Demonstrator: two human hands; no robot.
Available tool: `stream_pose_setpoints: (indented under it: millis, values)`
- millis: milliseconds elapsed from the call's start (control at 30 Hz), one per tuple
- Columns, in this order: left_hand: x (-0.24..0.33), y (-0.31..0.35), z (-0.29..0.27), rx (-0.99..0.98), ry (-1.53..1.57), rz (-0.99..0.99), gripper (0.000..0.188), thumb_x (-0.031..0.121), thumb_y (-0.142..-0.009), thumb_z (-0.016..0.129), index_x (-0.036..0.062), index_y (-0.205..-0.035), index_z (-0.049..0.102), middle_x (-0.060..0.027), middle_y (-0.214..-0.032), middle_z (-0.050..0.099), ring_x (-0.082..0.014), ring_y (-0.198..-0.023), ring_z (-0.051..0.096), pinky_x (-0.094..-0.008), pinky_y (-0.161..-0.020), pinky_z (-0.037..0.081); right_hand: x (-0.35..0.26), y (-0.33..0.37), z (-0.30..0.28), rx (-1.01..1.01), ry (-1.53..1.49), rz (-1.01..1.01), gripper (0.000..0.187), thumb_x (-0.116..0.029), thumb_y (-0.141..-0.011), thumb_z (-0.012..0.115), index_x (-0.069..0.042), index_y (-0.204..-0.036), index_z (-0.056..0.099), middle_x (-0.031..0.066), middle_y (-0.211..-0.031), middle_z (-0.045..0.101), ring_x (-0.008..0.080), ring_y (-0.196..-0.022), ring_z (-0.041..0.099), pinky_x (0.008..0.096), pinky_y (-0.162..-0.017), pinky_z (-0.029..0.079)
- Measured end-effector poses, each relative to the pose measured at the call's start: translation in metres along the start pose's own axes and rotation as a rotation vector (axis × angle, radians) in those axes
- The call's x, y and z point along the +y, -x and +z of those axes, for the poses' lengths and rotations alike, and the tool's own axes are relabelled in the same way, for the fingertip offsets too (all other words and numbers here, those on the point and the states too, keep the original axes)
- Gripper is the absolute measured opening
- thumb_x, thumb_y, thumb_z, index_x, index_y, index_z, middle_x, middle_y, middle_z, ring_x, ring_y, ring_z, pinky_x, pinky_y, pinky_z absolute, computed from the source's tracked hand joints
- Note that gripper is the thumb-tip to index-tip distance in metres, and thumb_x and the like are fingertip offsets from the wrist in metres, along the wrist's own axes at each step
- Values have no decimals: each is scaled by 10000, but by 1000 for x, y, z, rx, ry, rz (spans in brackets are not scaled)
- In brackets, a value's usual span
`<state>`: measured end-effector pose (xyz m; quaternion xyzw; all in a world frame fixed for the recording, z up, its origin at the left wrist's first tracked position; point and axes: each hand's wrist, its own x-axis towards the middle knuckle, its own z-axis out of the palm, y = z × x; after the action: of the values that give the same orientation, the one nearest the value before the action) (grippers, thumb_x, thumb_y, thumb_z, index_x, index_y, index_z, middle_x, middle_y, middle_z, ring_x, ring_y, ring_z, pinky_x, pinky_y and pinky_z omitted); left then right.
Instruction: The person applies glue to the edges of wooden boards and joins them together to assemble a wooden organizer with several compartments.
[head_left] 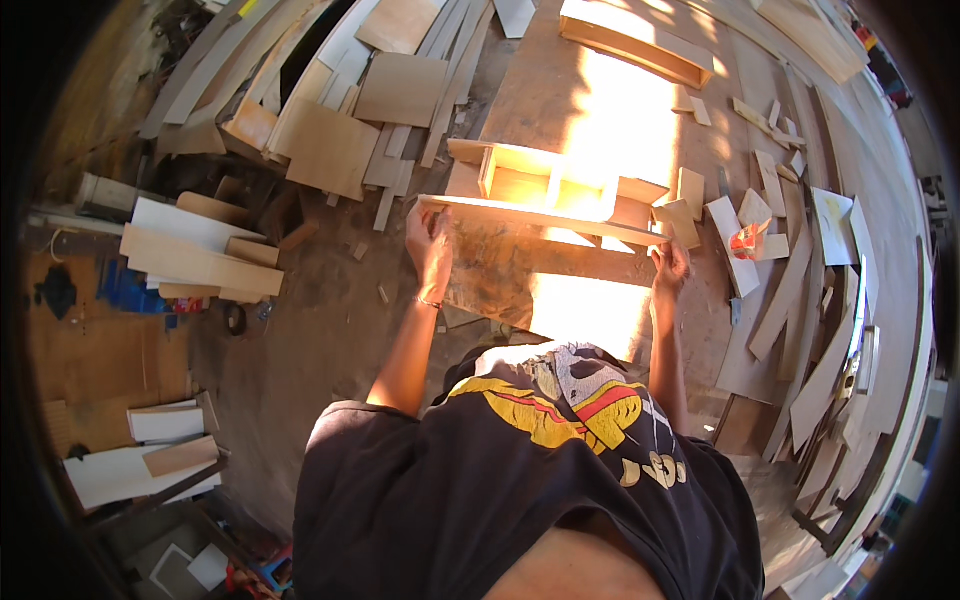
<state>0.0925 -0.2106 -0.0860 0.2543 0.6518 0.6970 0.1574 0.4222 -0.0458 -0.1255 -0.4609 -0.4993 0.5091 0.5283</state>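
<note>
A long, narrow wooden board (540, 219) stretches across in front of me, its right end a little nearer than its left. My left hand (430, 243) is closed around the left end, fingers at the edge. At the other end my right hand (671, 266) pinches the corner. Just beyond the board sits a small wooden frame with compartments (552, 182), partly hidden by it; whether the two touch I cannot tell. Under them is a brown wooden worktable (490, 275), with bright sunlight across its middle.
A long open wooden box (635, 45) lies at the table's far end. Offcuts and a red-marked container (745, 240) are on the right, beside long strips. Stacked panels (400, 90) fill the far left; more boards (200, 255) lie at the left.
</note>
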Motion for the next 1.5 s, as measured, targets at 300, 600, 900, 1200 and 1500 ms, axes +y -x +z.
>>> stream_pose_setpoints:
  millis: [300,600,900,1200,1500]
  values:
    - [2,-22,10,-37,-139,-19,333,211,-903,564,-60,-1088,506,-41,-944,567,-87,-826,495,-229,-742,413,9,3,7,-6,55,-46,347,-67,-897,546,-89,-1243,536,-42,-1028,506,37,-867,523,215,-785,476]
    - [-4,-24,11,-68,-136,-54,265,204,-917,540,-43,-1011,519,17,-784,463,-62,-689,378,-217,-622,356,5,2,20,102,168,-113,447,132,-828,501,-93,-1208,577,-16,-887,462,47,-710,447,167,-648,417]
    - [-11,-26,15,-21,-86,-88,263,224,-908,556,-30,-963,519,39,-712,399,-52,-646,340,-212,-570,326,2,6,26,108,290,-143,464,116,-836,505,-97,-1247,541,18,-977,507,80,-832,501,193,-737,426]
    - [-6,-32,20,5,-122,-75,257,238,-881,598,-7,-912,524,21,-730,431,-74,-653,378,-232,-590,354,-6,14,33,151,460,-159,443,-96,-837,623,-62,-1263,506,86,-994,565,150,-905,549,249,-710,474]
    - [-6,-29,28,10,-81,-108,246,259,-888,583,34,-812,517,17,-737,456,-111,-698,438,-275,-671,388,-29,18,47,128,527,-49,535,-278,-802,687,-7,-1228,510,130,-925,603,208,-840,582,285,-739,485]
